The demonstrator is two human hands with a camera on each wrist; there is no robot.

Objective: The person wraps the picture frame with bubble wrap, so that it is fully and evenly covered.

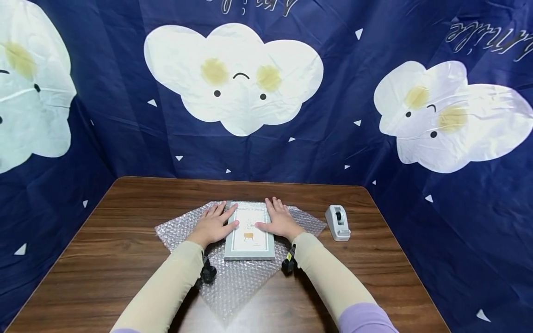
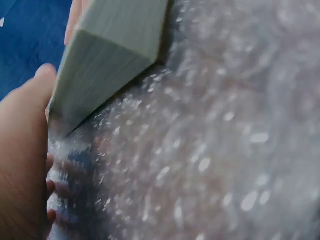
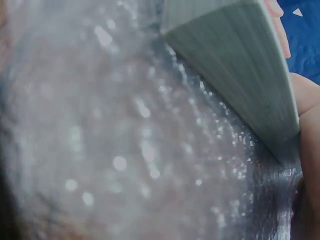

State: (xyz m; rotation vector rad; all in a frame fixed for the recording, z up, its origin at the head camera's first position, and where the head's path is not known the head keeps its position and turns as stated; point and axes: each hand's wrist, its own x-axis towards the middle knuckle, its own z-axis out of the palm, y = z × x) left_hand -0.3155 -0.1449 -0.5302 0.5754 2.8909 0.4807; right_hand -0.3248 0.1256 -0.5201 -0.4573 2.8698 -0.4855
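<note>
Between the fingers of both hands, flat and cover up: illustrated book (image 1: pixel 250 241) with grey-blue border. Directly beneath book and fingers: sheet of bubble wrap (image 1: pixel 233 289), laid cornerwise on wood-grain tabletop (image 1: pixel 108 240). At left hand (image 1: pixel 209 228): spread fingers, thumb over the cover's left edge, index tip at the far left corner. At right hand (image 1: pixel 284 225): likewise spread fingers, thumb over the cover's right edge. Right of the right fingers, by the wrap's side corner: white tape dispenser (image 1: pixel 338 223). Beyond all fingertips: blue cloud-printed cloth (image 1: pixel 250 155).
</note>
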